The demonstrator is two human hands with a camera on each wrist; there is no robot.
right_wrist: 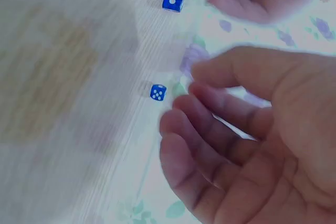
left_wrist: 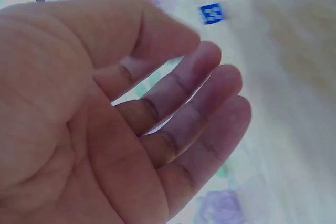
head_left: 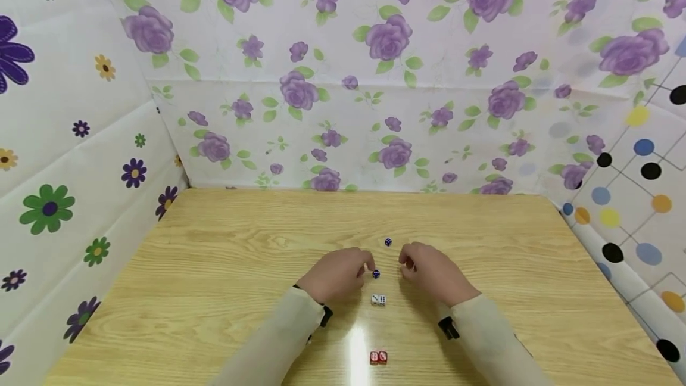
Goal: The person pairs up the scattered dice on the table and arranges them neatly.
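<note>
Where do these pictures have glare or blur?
Head view: a white streak of glare on the wooden table, just left of the red dice in the picture; left wrist view: the blue die looks blurred, its pips smeared together; right wrist view: pips read clearly on the upper blue die and the lower blue die.

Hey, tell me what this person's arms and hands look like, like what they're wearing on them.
The left sleeve and right sleeve are long and pale cream, reaching to the wrists. Small black pieces, perhaps strap clips, show at the left cuff and right cuff. The left hand and right hand are bare, without gloves.
</note>
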